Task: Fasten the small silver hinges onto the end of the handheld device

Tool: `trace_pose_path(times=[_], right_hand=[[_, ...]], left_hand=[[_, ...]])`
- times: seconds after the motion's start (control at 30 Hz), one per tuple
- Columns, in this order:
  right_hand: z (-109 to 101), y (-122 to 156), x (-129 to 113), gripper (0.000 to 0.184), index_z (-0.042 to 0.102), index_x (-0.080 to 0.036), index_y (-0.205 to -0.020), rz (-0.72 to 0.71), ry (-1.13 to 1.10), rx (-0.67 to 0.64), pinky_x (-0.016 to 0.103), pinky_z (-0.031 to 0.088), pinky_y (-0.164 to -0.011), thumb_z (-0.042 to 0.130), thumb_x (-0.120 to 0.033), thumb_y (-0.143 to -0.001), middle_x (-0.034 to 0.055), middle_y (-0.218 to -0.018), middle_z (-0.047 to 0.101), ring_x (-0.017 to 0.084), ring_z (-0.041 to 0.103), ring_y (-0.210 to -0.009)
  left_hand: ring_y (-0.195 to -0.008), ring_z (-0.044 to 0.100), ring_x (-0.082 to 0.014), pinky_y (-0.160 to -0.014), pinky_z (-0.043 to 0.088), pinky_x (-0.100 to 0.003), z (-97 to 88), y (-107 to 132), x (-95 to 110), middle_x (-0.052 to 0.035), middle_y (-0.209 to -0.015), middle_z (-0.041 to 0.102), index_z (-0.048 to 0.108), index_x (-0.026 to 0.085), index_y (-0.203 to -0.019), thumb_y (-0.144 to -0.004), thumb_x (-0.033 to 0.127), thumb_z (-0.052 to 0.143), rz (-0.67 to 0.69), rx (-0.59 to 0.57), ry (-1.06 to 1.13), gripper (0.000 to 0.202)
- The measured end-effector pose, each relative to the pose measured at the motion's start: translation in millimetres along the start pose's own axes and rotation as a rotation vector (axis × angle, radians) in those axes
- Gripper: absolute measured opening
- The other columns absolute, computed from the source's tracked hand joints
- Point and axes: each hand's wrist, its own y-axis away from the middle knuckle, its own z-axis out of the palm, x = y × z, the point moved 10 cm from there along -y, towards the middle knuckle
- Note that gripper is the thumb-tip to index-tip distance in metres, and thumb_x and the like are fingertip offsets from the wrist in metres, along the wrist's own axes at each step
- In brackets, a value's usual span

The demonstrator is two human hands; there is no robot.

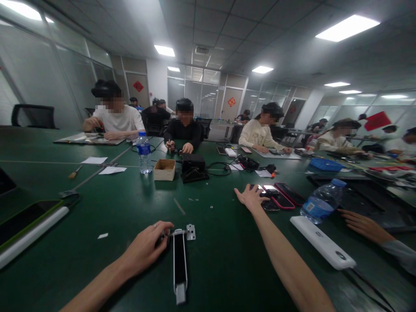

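My left hand [144, 245] is closed around the left end of a small hinged metal bracket [191, 232] lying on the green table. From the bracket a long white-framed piece with a black strip [180, 260] points toward me and ends in a light tab. Further forward, my right hand [251, 197] has its fingers spread and palm down at the left edge of a group of phones. A dark phone [270, 204] lies by its fingertips, and red-edged phones [284, 200] lie just right of it. Whether the fingertips touch a phone I cannot tell.
A white power bank [321, 242] with a cable and a tilted water bottle [323, 201] stand at right, beside another person's hand [367, 227]. Ahead are an upright bottle [144, 154], a cardboard box [164, 170] and a black stand [194, 168]. Several people sit across the table.
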Motion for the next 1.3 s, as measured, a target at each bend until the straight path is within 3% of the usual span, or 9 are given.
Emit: trace_pose_path(times=[0.37,0.67,1.3], right_hand=[[-9,11,-22,0.066,0.03,-0.014,-0.142,-0.127,0.135,0.094,0.073,0.004,-0.095,0.024,-0.055,-0.09,0.023,-0.148,0.017,0.044,0.014,-0.132],[-7,10,-29,0.058,0.035,-0.012,-0.139,-0.163,0.119,0.113,0.067,0.011,-0.097,0.029,-0.046,-0.091,0.0227,-0.145,0.022,0.043,0.02,-0.13],[-7,12,-31,0.059,0.034,-0.014,-0.14,-0.172,0.121,0.059,0.066,0.01,-0.1,0.025,-0.048,-0.093,0.0219,-0.147,0.019,0.041,0.018,-0.132]], left_hand=[[-0.083,0.06,-0.0189,-0.075,0.048,-0.029,3.2,0,-4,-0.0057,-0.097,0.063,0.053,0.02,-0.113,-0.088,0.025,0.038,-0.027,-0.012,0.021,0.029],[-0.081,0.061,-0.0187,-0.075,0.049,-0.028,-1.1,-1,0,-0.0057,-0.096,0.063,0.054,0.02,-0.113,-0.089,0.027,0.038,-0.005,0.006,0.006,0.03],[-0.077,0.061,-0.018,-0.071,0.05,-0.027,-2.5,0,-1,-0.0056,-0.095,0.063,0.054,0.02,-0.113,-0.088,0.025,0.039,-0.005,0.011,-0.019,0.03]])
